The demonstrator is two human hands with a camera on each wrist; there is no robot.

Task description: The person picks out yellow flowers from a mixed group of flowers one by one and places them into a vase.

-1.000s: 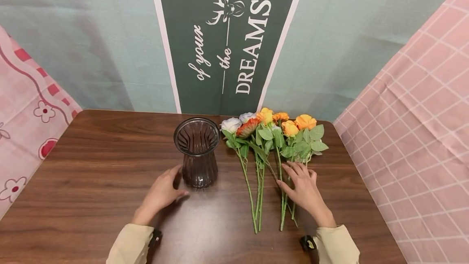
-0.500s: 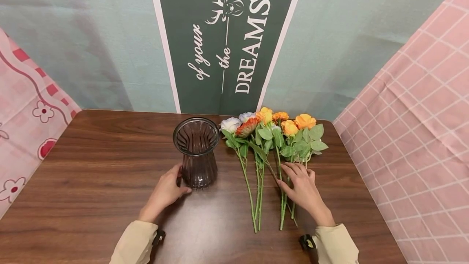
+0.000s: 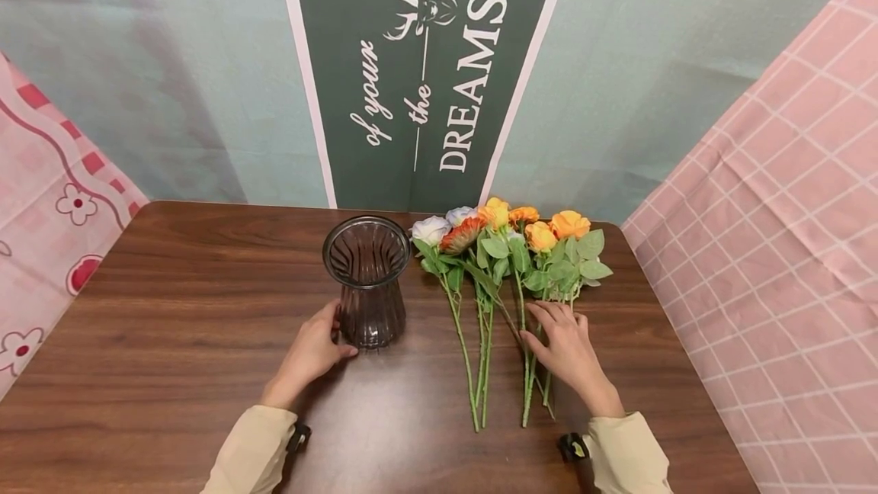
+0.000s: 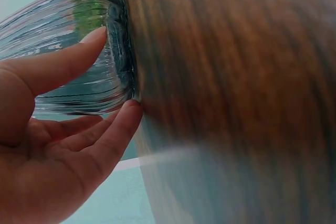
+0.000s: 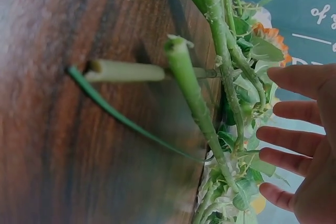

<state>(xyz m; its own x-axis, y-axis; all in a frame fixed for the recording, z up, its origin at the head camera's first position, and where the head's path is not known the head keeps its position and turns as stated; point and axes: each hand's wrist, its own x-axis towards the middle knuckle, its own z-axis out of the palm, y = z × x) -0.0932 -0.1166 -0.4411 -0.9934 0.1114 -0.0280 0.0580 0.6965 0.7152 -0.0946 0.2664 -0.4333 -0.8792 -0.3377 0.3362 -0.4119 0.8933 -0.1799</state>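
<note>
A dark, ribbed glass vase (image 3: 373, 315) stands upright on the table in the head view. My left hand (image 3: 312, 353) is at its lower left side, thumb near the front of the base. In the left wrist view the thumb (image 4: 68, 64) overlaps the glass and the fairly straight fingers reach the base edge; how firmly they touch is unclear. To the right of the vase lie several cut flowers with green stems (image 3: 485, 372). Over the right-hand stems hovers or rests my right hand (image 3: 565, 345). The right wrist view shows its fingers (image 5: 294, 140) spread and holding nothing.
The flower heads, including an orange one (image 3: 569, 224), a red one (image 3: 463, 235) and a pale one (image 3: 430, 231), lie by the back edge of the brown wooden table (image 3: 206, 288). Cloth hangings (image 3: 775, 250) surround the table's back and sides.
My left hand has moved right, closer against the base of the vase. My right hand, the vase and the flowers stay put; the head view has shifted slightly.
</note>
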